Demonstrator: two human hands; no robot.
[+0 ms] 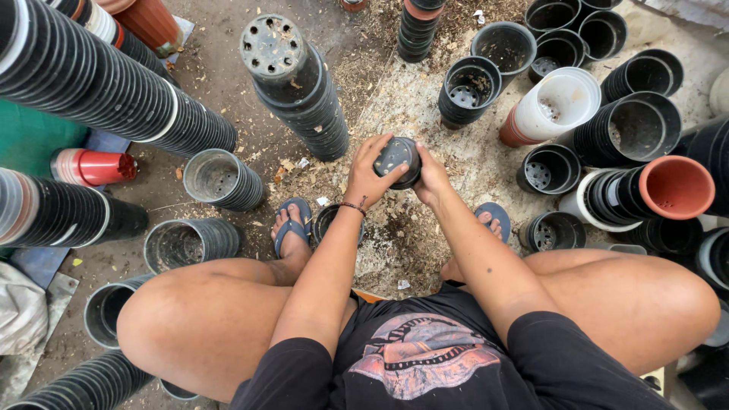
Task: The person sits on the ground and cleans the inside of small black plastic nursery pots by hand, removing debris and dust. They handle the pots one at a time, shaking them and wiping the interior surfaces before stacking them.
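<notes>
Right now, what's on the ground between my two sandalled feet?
In the head view, between the left foot and the right foot lies a heap of dry leaf litter and soil, with a small black pot beside the left foot.

One head-worn camera looks steeply down from close above a seated person's knees and forearms. It faces forward over the dirt floor, with stacked plastic pots ringing the far, left and right edges.
</notes>
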